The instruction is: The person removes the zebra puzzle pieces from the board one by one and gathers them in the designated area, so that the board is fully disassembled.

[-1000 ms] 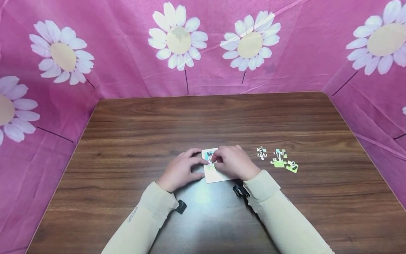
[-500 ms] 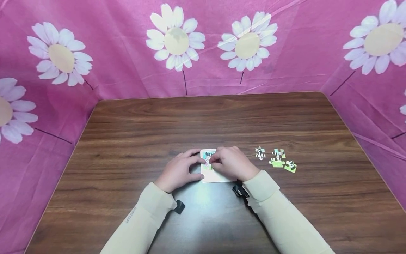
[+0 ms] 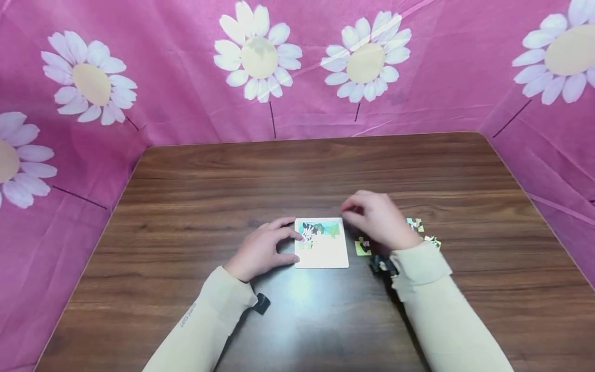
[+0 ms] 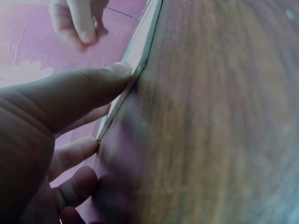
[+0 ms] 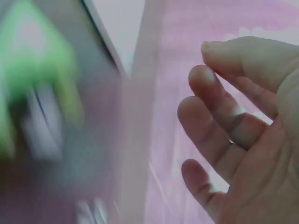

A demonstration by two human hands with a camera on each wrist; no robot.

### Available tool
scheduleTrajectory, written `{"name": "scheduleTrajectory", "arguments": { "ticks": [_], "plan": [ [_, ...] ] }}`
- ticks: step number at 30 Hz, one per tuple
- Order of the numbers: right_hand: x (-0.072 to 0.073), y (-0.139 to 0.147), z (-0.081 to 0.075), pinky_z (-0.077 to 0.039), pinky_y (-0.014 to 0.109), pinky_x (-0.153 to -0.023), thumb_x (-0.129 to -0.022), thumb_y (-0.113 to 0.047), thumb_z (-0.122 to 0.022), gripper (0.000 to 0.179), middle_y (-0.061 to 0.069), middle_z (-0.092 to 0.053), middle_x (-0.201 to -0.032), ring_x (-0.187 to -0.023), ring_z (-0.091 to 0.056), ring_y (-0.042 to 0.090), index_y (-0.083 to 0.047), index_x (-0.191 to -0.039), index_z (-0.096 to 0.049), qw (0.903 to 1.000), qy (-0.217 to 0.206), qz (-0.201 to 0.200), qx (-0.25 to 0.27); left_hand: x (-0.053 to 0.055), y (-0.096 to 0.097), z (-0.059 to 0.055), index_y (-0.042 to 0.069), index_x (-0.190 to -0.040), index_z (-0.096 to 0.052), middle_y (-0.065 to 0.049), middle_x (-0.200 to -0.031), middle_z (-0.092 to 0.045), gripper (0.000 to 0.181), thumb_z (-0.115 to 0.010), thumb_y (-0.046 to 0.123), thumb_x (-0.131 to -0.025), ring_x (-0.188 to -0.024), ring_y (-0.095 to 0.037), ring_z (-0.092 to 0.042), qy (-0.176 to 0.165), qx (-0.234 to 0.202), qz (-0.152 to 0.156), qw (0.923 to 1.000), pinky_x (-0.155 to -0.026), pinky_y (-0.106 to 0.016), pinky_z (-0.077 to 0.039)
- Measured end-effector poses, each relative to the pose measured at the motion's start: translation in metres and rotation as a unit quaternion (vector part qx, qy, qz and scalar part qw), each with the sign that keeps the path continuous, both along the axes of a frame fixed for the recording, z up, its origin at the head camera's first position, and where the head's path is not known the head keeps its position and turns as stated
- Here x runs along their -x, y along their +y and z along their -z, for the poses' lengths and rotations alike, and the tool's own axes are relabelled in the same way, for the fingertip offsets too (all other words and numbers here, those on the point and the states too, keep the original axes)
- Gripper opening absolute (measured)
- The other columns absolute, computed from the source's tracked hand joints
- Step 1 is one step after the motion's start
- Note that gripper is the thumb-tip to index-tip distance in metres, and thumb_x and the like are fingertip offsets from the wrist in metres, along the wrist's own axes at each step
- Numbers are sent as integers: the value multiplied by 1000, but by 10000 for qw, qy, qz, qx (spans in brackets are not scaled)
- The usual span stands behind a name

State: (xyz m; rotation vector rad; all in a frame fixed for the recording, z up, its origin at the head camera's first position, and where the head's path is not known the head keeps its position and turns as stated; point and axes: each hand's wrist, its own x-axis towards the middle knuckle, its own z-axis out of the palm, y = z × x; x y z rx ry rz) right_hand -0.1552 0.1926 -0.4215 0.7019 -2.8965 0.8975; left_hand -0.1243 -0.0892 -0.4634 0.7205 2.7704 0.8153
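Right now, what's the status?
Left hand touching square white puzzle board. Right hand off board, nothing visibly held. Beige sleeve partly hiding some multicoloured jigsaw pieces.

Brown wood-grain tabletop [image 3: 232, 181] mid-frame: smooth, semi-gloss, bright glare patch lower centre. Pink daisy-print cloth backdrop [image 3: 176, 67] across the top: thin, creased, slight sheen. White square flat board [image 3: 330, 257] at centre: smooth, fairly matt face; card or thin wood, can't tell. Green-and-black jigsaw piece [image 3: 363, 246] just right of it: printed face, looks like card. Cream fabric sleeves [image 3: 202, 320], lower left and lower right: matt, soft. Black blocky wrist mount [image 3: 262, 304], lower left: plastic-looking.
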Motion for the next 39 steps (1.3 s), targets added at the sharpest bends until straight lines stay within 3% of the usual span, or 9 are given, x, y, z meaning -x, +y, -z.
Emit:
{"name": "scheduleTrajectory", "arguments": {
  "ticks": [3, 9, 11, 16, 22, 30, 39],
  "plan": [
    [2, 28, -6, -52, 38, -75, -89, -11, -74, 14, 3, -71, -95, -81, -64, 17, -6, -103, -75, 9991, -209, 374, 25, -1, 0, 2, 33, -116, -72, 4, -151, -49, 39, -84, 38, -79, -130, -28, -52, 2, -14, 16, 10000, -98, -47, -45],
    [3, 60, -14, -51, 43, -81, -89, -15, -74, 20, 7, -72, -100, -87, -65, 21, -5, -106, -73, 9964, -661, 492, -198, 0, 1, -3, 32, -117, -72, 3, -152, -48, 39, -84, 36, -79, -131, -30, -51, -17, -32, 37, 10000, -99, -49, -45],
    [5, 66, -14, -45, 46, -87, -88, -17, -74, 23, 9, -72, -103, -92, -66, 24, -5, -108, -73, 9947, -742, 558, -452, 1, 0, -5, 31, -117, -72, 3, -151, -49, 39, -84, 36, -80, -131, -31, -51, 12, -24, 51, 10000, -98, -49, -45],
    [8, 81, -9, -27, 57, -81, -83, -22, -75, 27, 9, -74, -103, -96, -67, 32, -9, -107, -74, 9857, -1020, 890, -1003, 2, 0, -3, 31, -117, -72, 2, -151, -49, 39, -84, 35, -80, -133, -31, -50, 2, -39, 74, 10000, -100, -51, -44],
    [7, 94, -2, -22, 62, -80, -76, -27, -82, 38, 6, -73, -98, -92, -63, 30, -9, -108, -72, 9755, -1502, 1002, -1257, 1, 0, -1, 33, -118, -72, 5, -152, -48, 39, -83, 35, -81, -136, -30, -47, -103, -76, 81, 9999, -102, -50, -43],
    [6, 86, 3, -24, 56, -77, -71, -24, -84, 29, 0, -65, -88, -86, -57, 25, -16, -97, -75, 9777, -1234, 955, -1408, 1, -4, -2, 31, -117, -72, 3, -151, -49, 40, -84, 35, -80, -134, -33, -49, 53, -104, 113, 9999, -101, -51, -43],
    [5, 78, 4, -26, 53, -76, -73, -24, -79, 17, 0, -67, -89, -81, -59, 24, -16, -86, -72, 9758, -1166, 1079, -1505, 0, -4, 0, 32, -117, -72, 5, -152, -48, 40, -84, 36, -80, -135, -31, -48, 11, -39, 97, 9999, -102, -50, -43]
  ]
}}
